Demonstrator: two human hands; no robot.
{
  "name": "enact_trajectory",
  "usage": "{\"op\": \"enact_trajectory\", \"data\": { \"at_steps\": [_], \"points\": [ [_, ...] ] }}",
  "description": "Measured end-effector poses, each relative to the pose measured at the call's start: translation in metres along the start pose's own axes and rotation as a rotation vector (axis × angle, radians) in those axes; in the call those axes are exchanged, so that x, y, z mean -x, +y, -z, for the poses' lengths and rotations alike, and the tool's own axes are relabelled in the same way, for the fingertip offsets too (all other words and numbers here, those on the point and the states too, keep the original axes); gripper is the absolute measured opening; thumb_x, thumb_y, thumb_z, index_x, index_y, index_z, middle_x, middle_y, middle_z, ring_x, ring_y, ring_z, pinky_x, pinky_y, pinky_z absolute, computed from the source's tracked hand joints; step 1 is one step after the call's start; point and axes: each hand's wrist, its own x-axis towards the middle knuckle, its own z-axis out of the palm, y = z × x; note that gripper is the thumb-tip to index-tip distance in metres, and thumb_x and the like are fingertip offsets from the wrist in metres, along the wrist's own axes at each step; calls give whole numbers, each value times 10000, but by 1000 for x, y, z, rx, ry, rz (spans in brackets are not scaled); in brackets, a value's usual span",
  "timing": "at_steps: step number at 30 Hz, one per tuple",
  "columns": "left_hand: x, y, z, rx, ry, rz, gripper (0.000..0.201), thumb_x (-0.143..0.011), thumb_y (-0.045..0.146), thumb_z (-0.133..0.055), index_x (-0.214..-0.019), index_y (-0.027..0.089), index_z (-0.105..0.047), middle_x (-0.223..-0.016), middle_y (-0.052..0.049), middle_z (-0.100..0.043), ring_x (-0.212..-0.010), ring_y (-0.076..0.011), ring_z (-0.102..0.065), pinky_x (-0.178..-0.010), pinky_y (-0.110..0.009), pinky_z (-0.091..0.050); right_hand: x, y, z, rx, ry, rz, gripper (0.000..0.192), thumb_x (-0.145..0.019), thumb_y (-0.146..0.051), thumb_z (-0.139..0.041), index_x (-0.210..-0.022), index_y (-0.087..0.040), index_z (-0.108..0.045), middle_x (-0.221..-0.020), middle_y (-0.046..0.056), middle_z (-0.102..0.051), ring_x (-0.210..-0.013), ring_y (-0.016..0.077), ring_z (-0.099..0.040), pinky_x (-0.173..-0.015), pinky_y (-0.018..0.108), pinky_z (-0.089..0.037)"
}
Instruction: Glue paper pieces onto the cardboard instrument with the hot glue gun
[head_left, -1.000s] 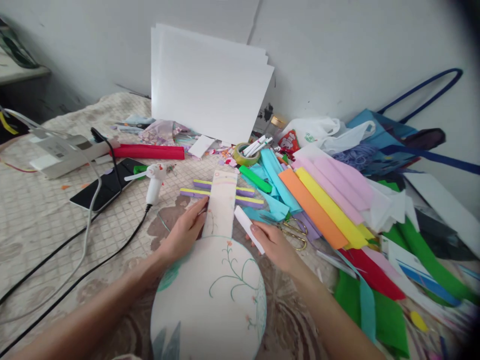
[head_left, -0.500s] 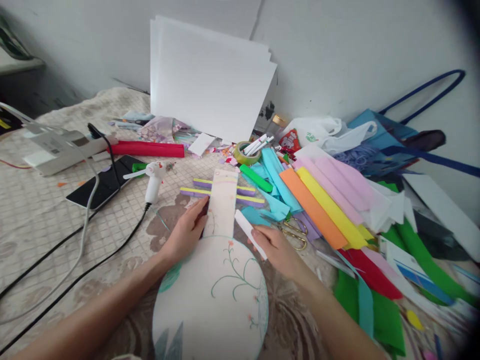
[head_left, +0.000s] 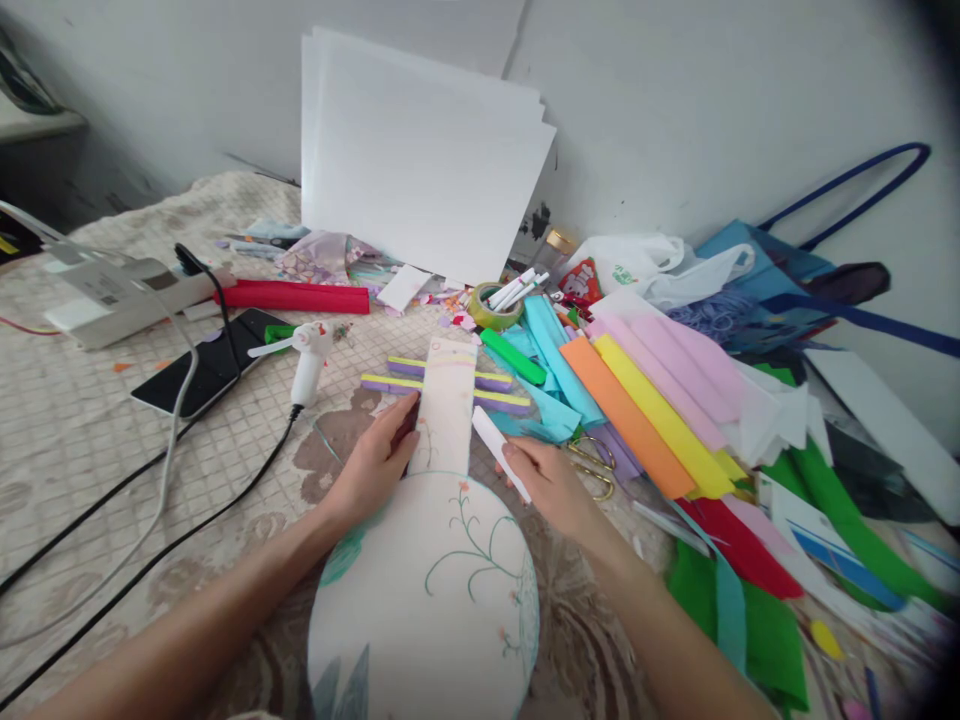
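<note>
1. Quilted beige bedspread (head_left: 90, 440) carries everything I see, with a pale wall behind its far edge.
2. White boards (head_left: 416, 160) lean upright against that wall at the far middle.
3. Toward the right edge I see a loose fan of coloured paper strips (head_left: 645, 410), orange, yellow, pink and teal, overlapping one another.
4. At the near middle lies the vase-shaped paper cutout (head_left: 427, 590), round body toward me, narrow neck pointing to the far edge and crossing two purple-and-yellow strips (head_left: 499, 400).
5. Near the left edge a black phone (head_left: 206, 372) lies flat, with a white hot glue gun (head_left: 307, 365) just beside it.
6. My left hand (head_left: 371, 465) lies flat, fingers together, pressing the cutout's neck on its left side.
7. My right hand (head_left: 551, 485) pinches a small white strip (head_left: 499, 452), just right of the neck.
</note>
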Motion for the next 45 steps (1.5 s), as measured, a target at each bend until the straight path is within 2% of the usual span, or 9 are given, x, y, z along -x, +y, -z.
{"op": "enact_trajectory", "data": {
  "at_steps": [7, 12, 17, 23, 31, 38, 45],
  "points": [
    [0, -4, -1, 48, 3, -12, 508, -873, 243, -456, -1374, 182, -406, -1412, -101, -458, -1299, -235, -428, -1117, -445, -300, 10, -6, 3, 121, -5, 124, 316, -929, -303, -360, -681, -190, -519, -685, 2, -546, -621, 127, -500, -546, 241, -359],
    [0, -2, -2, 75, -1, 4, 507, -872, 242, -449, -1371, 165, -403, -1421, -106, -450, -1300, -230, -427, -1116, -438, -308, 5, -1, 10, 167, 66, 109, 293, -927, -281, -350, -693, -193, -502, -638, -17, -511, -599, 127, -473, -575, 247, -353],
    [1, -1, -2, 74, 6, 17, 500, -873, 242, -446, -1365, 162, -409, -1421, -99, -452, -1308, -228, -418, -1123, -436, -300, -6, -1, 5, 222, 86, 131, 277, -921, -269, -355, -715, -189, -522, -704, 10, -576, -654, 142, -514, -615, 249, -368],
    [1, -1, -2, 102, -1, 15, 512, -865, 228, -448, -1371, 167, -401, -1430, -96, -440, -1316, -229, -410, -1124, -420, -309, -4, -7, -1, 318, 62, 191, 277, -919, -238, -367, -720, -187, -552, -700, 16, -546, -678, 153, -507, -634, 265, -347],
    [1, -5, -3, 117, -3, 6, 513, -871, 236, -451, -1379, 184, -394, -1435, -88, -436, -1319, -233, -406, -1124, -431, -306, 12, -11, 3, 247, 8, 141, 302, -917, -234, -362, -657, -194, -510, -674, 3, -541, -645, 141, -503, -611, 264, -344],
    [1, -3, -2, 118, -1, 28, 515, -871, 238, -448, -1373, 138, -392, -1436, -112, -431, -1315, -232, -411, -1124, -430, -308, -1, -3, 4, 255, 80, 114, 281, -919, -258, -346, -711, -192, -523, -710, 19, -598, -632, 145, -517, -611, 262, -362],
    [0, -4, -3, 137, -3, 12, 513, -864, 225, -451, -1371, 167, -395, -1430, -97, -441, -1314, -222, -415, -1120, -419, -317, 2, -9, -4, 274, 53, 143, 301, -916, -244, -352, -651, -200, -489, -649, 3, -562, -605, 139, -506, -584, 255, -337]
  ]
}}
